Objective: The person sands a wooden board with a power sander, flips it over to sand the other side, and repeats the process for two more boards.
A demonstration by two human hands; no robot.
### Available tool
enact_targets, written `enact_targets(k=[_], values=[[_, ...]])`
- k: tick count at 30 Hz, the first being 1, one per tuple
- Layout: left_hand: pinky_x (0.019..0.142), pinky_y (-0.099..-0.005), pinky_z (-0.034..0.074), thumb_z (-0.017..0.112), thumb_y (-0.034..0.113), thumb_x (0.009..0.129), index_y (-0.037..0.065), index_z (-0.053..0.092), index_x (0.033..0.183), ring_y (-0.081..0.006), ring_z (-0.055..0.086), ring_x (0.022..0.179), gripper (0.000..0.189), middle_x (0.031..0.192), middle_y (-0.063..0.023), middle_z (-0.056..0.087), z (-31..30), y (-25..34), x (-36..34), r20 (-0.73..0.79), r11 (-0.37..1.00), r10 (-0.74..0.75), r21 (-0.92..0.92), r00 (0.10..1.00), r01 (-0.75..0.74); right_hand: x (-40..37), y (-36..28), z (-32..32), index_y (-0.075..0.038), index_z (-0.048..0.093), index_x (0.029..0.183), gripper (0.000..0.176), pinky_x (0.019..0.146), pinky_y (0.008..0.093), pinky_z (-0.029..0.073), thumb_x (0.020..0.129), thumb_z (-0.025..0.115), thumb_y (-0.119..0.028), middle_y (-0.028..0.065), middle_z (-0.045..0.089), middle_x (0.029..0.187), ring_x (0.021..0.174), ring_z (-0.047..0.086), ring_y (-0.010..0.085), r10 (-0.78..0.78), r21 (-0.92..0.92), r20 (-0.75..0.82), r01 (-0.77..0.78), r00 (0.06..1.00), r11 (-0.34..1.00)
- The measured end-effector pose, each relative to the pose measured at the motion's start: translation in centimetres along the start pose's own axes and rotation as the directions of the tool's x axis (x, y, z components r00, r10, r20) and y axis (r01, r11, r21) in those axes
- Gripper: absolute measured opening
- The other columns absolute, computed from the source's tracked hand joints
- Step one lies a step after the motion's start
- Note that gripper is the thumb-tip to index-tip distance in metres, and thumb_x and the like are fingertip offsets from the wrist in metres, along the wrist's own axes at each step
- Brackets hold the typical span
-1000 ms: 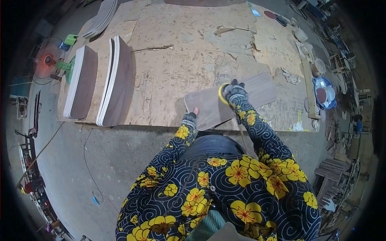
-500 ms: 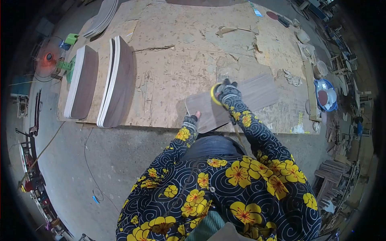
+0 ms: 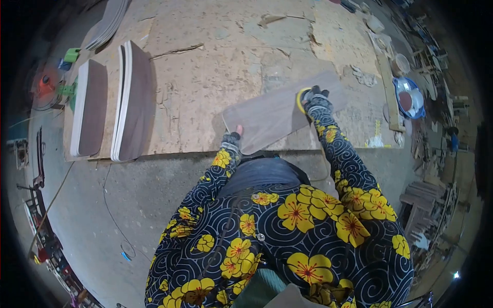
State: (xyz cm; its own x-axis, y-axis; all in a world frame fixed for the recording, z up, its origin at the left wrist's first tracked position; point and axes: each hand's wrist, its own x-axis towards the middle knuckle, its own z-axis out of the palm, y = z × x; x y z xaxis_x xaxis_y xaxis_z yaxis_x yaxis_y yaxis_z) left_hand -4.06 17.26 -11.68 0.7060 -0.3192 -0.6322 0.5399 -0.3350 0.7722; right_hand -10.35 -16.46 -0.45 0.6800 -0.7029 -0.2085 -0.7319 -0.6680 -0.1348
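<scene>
A flat brown wooden board (image 3: 267,115) lies at a slant near the front edge of the worktable. My left hand (image 3: 234,139), in a grey glove with bare fingertips, grips the board's lower left end, thumb on top. My right hand (image 3: 316,100), gloved too, is wrapped round a round tool with a yellow rim (image 3: 302,100), which rests on the board's right half. The tool's body is mostly hidden under the hand.
Stacked curved boards (image 3: 134,102) and another stack (image 3: 92,110) stand on the worktable's (image 3: 205,92) left side. A red fan (image 3: 46,84) is beyond. At the right are a wooden strip (image 3: 389,87) and a blue basket (image 3: 422,102).
My right hand has moved to the right along the board with the yellow-rimmed tool. My left hand still holds the same end. The whole view has shifted somewhat.
</scene>
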Motion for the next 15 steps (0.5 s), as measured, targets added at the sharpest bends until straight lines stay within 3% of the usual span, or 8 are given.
enact_targets(k=[3, 6, 9, 15], values=[[0.097, -0.0481, 0.047, 0.064, 0.056, 0.082, 0.003, 0.048, 0.139, -0.0368, 0.05, 0.126, 0.08, 0.137, -0.0203, 0.053, -0.2, 0.0, -0.2, 0.007, 1.0, -0.003, 0.006, 1.0, 0.003, -1.6, 2.7, 0.4, -0.018, 0.049, 0.129, 0.06, 0.081, 0.0494, 0.056, 0.078, 0.075, -0.038, 0.0226, 0.05, 0.121, 0.1, 0.064, 0.043, -0.008, 0.021, -0.036, 0.009, 0.999, 1.0], [0.096, -0.0482, 0.047, 0.065, 0.055, 0.082, 0.003, 0.048, 0.139, -0.0367, 0.05, 0.125, 0.079, 0.136, -0.0202, 0.053, -0.3, 0.0, -0.4, 0.015, 1.0, -0.007, 0.006, 1.0, 0.007, -4.1, 1.5, 3.8, -0.017, 0.049, 0.128, 0.061, 0.08, 0.0487, 0.056, 0.078, 0.075, -0.04, 0.0218, 0.05, 0.12, 0.1, 0.064, 0.0422, -0.05, 0.009, -0.016, 0.051, 0.999, 0.999], [0.096, -0.0482, 0.048, 0.065, 0.054, 0.082, 0.003, 0.048, 0.139, -0.0366, 0.05, 0.125, 0.079, 0.136, -0.0201, 0.053, -0.5, 0.0, -0.4, 0.026, 1.0, -0.01, 0.009, 1.0, 0.01, -8.4, -1.8, 2.1, -0.017, 0.049, 0.129, 0.062, 0.08, 0.0475, 0.057, 0.077, 0.075, -0.04, 0.0214, 0.051, 0.12, 0.099, 0.065, 0.041, -0.145, 0.098, 0.135, 0.133, 0.98, 0.986], [0.095, -0.0483, 0.048, 0.066, 0.052, 0.082, 0.003, 0.048, 0.139, -0.0364, 0.051, 0.124, 0.077, 0.135, -0.0198, 0.054, -0.6, -0.1, -0.4, 0.046, 1.0, -0.014, 0.022, 0.999, 0.013, -6.1, 1.2, 2.9, -0.016, 0.049, 0.128, 0.063, 0.077, 0.0471, 0.057, 0.076, 0.076, -0.04, 0.0205, 0.051, 0.119, 0.094, 0.066, 0.0401, 0.012, 0.097, 0.025, -0.014, 1.0, 0.995]])
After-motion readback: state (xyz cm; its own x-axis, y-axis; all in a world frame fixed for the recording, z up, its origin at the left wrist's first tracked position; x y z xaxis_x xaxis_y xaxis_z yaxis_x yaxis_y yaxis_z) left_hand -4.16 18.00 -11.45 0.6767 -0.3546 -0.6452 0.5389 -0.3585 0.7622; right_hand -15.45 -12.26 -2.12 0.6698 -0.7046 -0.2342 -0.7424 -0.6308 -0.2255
